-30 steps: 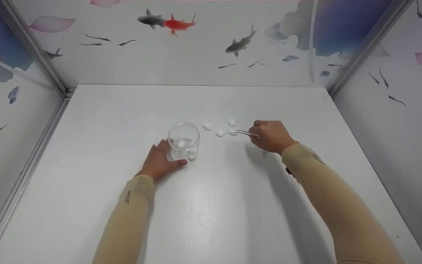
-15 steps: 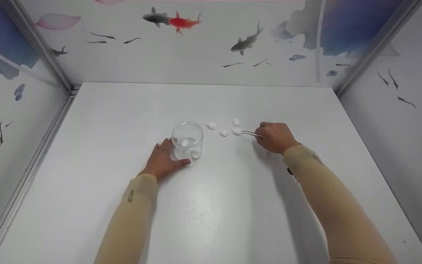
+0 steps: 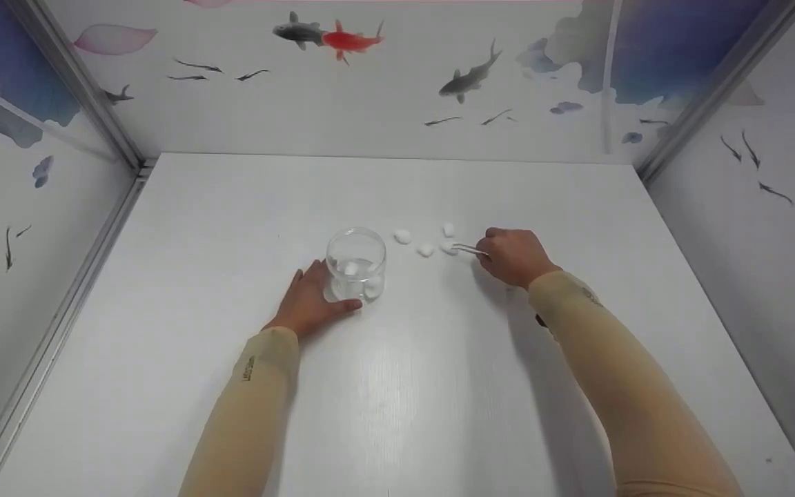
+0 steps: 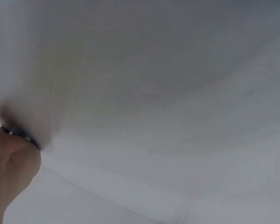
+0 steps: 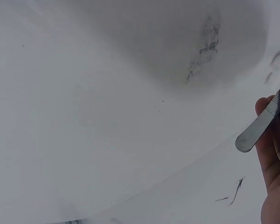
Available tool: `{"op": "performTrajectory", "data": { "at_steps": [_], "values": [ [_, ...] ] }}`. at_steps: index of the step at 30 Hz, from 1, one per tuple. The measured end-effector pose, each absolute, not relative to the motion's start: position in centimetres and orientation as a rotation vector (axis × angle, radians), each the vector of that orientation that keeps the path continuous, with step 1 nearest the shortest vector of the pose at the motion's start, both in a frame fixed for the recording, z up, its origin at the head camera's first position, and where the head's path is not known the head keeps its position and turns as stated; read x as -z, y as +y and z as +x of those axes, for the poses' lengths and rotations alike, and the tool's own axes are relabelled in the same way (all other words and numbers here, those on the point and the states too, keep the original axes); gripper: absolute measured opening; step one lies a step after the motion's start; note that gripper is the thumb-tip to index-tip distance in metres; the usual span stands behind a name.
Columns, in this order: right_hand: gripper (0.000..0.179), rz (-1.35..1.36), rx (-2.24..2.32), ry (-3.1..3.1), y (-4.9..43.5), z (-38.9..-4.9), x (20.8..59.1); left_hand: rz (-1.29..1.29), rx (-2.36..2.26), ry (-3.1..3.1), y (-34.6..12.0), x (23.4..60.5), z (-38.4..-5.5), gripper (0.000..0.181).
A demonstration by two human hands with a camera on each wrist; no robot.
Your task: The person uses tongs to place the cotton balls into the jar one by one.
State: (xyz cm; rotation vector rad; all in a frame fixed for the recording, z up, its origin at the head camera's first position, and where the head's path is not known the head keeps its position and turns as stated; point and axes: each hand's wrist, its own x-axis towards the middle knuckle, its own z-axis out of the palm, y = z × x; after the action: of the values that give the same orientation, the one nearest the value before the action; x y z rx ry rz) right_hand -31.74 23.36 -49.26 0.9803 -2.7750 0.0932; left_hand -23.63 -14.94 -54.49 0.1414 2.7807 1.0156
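Note:
My left hand holds the lower side of a clear round jar, thumb in front and fingers at its left. White cotton balls show through the jar's wall. My right hand pinches metal tweezers, whose tips point left and overlap the nearest loose cotton ball. The rounded end of the tweezers sticks out from the fingers in the right wrist view. Only part of the left hand appears in the left wrist view; the jar is mostly hidden there.
Three more cotton balls lie between jar and tweezers: one near the jar, one in the middle, one farther back. The white table is bounded by walls printed with fish at the back and sides.
The whole head view has shifted slightly to the right. The tweezer tips drew back to the cotton ball's right edge, then moved over it again. The left hand stays on the jar.

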Motion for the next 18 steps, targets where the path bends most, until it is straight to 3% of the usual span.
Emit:
{"op": "performTrajectory", "data": {
  "at_steps": [18],
  "values": [
    [0.010, 0.920, -0.052, -2.859, 22.72, -31.66, 49.55, 0.152, -1.006, 2.797, -15.05, 54.73, -23.74, 0.115]
  ]
}}
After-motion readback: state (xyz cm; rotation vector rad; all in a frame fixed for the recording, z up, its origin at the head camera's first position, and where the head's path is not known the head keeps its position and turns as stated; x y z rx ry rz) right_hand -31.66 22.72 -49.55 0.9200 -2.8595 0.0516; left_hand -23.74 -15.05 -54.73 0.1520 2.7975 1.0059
